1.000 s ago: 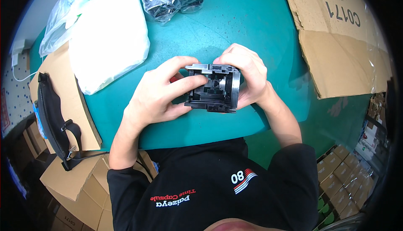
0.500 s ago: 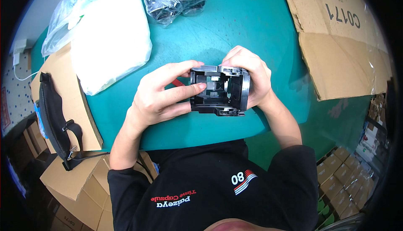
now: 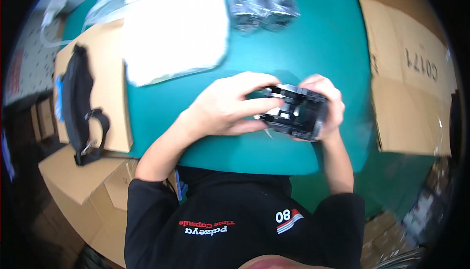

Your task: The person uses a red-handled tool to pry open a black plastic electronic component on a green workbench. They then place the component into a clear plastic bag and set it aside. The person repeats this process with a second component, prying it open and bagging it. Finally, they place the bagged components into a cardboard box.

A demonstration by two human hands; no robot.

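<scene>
Between both hands, over the green table, is a black plastic housing (image 3: 313, 117), boxy and hollow, with its open side facing up. My left hand (image 3: 235, 103) grips its left end, with the index and middle fingers spread along the rim and inner edge. My right hand (image 3: 332, 103) wraps round its right end, fingers curled over the far side. Motion blurs the housing, so its small inner parts cannot be made out. A small pale glint shows beside my left fingertips; what it is I cannot tell.
Two black parts in clear plastic wrap (image 3: 264, 7) lie at the back of the green table (image 3: 235, 159). A large white bag (image 3: 176, 29) is at back left. Beside it a black pouch with a strap (image 3: 81, 102) rests on cardboard. A cardboard box (image 3: 406, 83) stands right.
The view has shifted, so the table's contents appear farther right. The housing has turned and tilted in my hands. A red thing near my left fingers no longer shows.
</scene>
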